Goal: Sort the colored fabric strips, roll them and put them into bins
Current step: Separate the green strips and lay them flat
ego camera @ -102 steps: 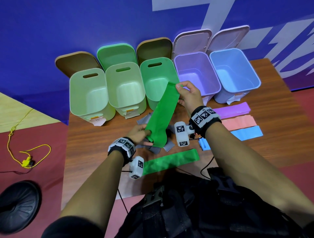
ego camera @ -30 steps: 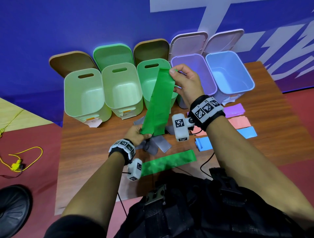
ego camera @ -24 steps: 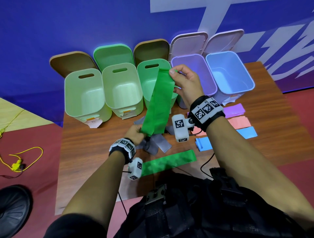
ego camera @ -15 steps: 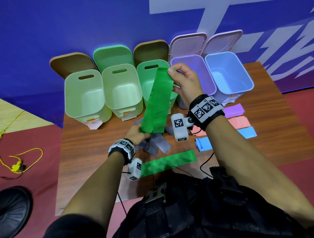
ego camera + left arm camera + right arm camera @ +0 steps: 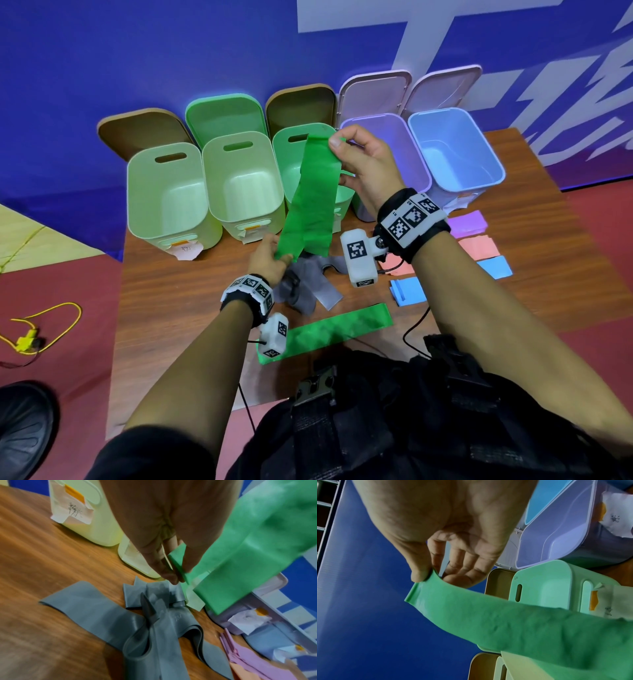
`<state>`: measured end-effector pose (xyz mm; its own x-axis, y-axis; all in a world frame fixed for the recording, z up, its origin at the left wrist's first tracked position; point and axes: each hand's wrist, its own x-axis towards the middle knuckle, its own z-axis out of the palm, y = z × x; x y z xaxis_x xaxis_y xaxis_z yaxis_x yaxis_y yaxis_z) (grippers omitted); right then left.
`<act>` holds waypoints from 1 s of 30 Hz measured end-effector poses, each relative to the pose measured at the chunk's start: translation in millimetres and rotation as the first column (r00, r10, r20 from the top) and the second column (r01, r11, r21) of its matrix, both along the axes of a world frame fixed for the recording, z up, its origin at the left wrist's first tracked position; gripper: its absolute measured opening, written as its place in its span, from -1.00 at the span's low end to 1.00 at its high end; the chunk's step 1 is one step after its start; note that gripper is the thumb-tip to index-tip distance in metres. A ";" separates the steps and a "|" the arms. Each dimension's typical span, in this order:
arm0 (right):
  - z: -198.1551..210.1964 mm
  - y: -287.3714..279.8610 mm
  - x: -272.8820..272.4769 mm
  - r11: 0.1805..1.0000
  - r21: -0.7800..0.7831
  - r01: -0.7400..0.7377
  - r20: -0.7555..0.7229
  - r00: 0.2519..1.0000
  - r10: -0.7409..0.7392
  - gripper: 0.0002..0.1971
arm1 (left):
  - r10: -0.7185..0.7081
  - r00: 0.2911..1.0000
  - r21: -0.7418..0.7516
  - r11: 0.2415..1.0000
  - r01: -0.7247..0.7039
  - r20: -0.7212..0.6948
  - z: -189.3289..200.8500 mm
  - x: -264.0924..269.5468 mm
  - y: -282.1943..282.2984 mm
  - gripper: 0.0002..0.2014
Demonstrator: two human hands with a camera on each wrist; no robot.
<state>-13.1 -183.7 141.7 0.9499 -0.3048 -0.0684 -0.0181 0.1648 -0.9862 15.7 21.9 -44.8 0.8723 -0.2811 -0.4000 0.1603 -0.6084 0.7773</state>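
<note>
A green strip (image 5: pixel 313 202) hangs in the air between the two hands, stretched on a slant above the bench (image 5: pixel 171 308). The right hand (image 5: pixel 368 164) pinches its upper end between thumb and forefinger, the other fingers loosely curled behind; the right wrist view shows the thumb pressed on the strip's edge. The left hand (image 5: pixel 269 255) pinches the lower end, which in the left wrist view looks folded over between thumb and fingertips (image 5: pixel 169 574).

Just below the left hand a heap of grey strips (image 5: pixel 308 287) lies crumpled on the bench. Nearer the person than both hands, a second green strip (image 5: pixel 337 330) lies flat. To the right of the right wrist lie a purple strip (image 5: pixel 469 222), a pink strip (image 5: pixel 478 246) and blue strips (image 5: pixel 493 267), with a further blue piece (image 5: pixel 407 291) below the wrist camera.

Beyond the hands stands a row of open bins: three green bins (image 5: pixel 164 192), the third partly behind the held strip, then a purple bin (image 5: pixel 416 154) behind the right hand and a blue bin (image 5: pixel 455 150) to its right. Their lids lean against a blue wall (image 5: pixel 171 51).
</note>
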 end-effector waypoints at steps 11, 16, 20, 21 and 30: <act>6.9 2.1 -7.5 0.999 0.002 -0.036 -0.003 0.999 0.036 -0.89 | 0.227 0.923 -0.313 0.892 -0.325 -0.311 19.7 -5.0 -19.7 -0.73; 8.4 3.0 -9.2 0.999 0.020 -0.039 0.000 0.999 0.039 -0.94 | 0.227 0.844 -0.388 0.809 -0.441 -0.486 17.9 -3.0 -29.7 -0.69; 9.4 2.1 -10.2 0.999 0.032 -0.041 0.012 0.999 0.040 -0.94 | 0.177 0.819 -0.440 0.771 -0.460 -0.546 29.6 -10.2 -37.2 -0.66; 8.9 1.7 -10.2 0.998 0.036 -0.043 0.017 0.999 0.042 -0.93 | 0.161 0.818 -0.446 0.772 -0.453 -0.552 30.1 -11.8 -38.7 -0.63; 7.9 0.7 -10.8 0.998 0.046 -0.044 0.019 0.999 0.043 -0.93 | 0.103 0.814 -0.446 0.793 -0.415 -0.572 24.4 -17.7 -42.4 -0.60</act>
<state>-23.9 -183.0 149.6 0.9634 -0.2602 -0.0643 -0.0086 0.2098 -0.9777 -2.0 -20.4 -20.4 0.6633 -0.3729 -0.6489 0.6995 0.0008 0.7146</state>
